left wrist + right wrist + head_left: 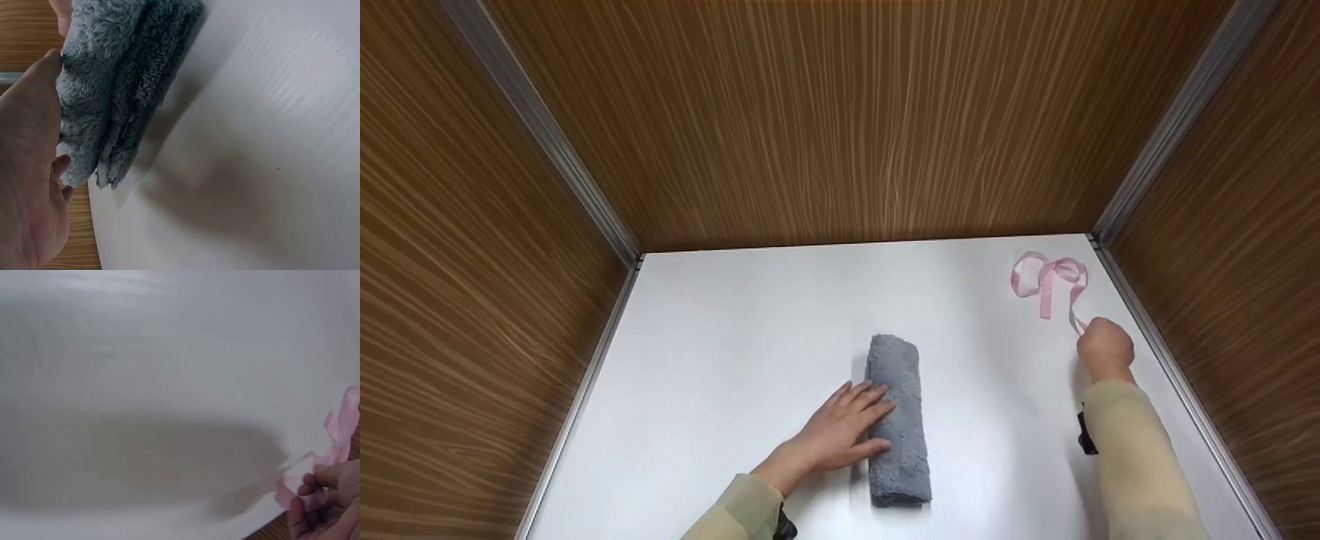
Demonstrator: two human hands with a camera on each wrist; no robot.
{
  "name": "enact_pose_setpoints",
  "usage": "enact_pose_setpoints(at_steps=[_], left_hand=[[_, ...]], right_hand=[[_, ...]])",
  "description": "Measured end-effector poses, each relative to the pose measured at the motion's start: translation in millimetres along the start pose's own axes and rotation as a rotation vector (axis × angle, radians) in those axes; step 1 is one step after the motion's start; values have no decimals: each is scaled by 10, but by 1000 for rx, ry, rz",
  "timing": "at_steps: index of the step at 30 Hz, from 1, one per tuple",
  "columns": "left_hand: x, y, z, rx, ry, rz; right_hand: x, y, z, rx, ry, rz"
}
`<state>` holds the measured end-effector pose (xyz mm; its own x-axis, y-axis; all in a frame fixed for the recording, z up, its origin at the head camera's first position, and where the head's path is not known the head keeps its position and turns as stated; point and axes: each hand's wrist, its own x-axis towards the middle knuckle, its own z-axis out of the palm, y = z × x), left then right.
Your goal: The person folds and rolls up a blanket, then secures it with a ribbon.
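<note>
A grey fluffy towel [901, 435], folded into a long narrow strip, lies lengthwise near the front middle of the white table. My left hand [844, 431] rests on its left edge, fingers spread and straight. In the left wrist view the towel [90, 84] shows its stacked folded layers, with the left hand [34, 146] alongside. At the right, my right hand [1106, 346] pinches one end of a pink ribbon [1045, 289]; its looped rest trails on the table toward the back. The right wrist view has the ribbon [347, 419] running from the curled fingers of the right hand [332, 500].
The white tabletop [735, 322] is enclosed by wood-grain panels at the back [840, 135], left [472, 262] and right [1245, 247]. Metal rails [1177, 390] run along its side edges. The right hand is close to the right rail.
</note>
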<state>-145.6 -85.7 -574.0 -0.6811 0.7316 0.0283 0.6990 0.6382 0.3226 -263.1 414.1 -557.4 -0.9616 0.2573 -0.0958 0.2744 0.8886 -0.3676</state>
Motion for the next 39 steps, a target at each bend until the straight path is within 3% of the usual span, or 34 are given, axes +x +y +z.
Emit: enact_pose_setpoints(at_steps=[5, 10, 15, 22, 34, 39], left_hand=[[9, -12, -2, 16, 5, 7], [10, -22, -14, 53, -5, -6], [8, -42, -16, 81, -23, -37], [23, -56, -11, 118, -49, -61], [40, -66, -22, 75, -50, -82], [35, -76, -29, 32, -35, -75]], right_hand=[[52, -74, -267, -41, -37, -3], [139, -295, -475, -45, 101, -44], [201, -640, -674, 86, 265, -136], [202, -1187, -962, 255, 333, -251], [144, -1956, -1258, 419, 303, -424], [77, -2239, -1337, 546, 252, -460]])
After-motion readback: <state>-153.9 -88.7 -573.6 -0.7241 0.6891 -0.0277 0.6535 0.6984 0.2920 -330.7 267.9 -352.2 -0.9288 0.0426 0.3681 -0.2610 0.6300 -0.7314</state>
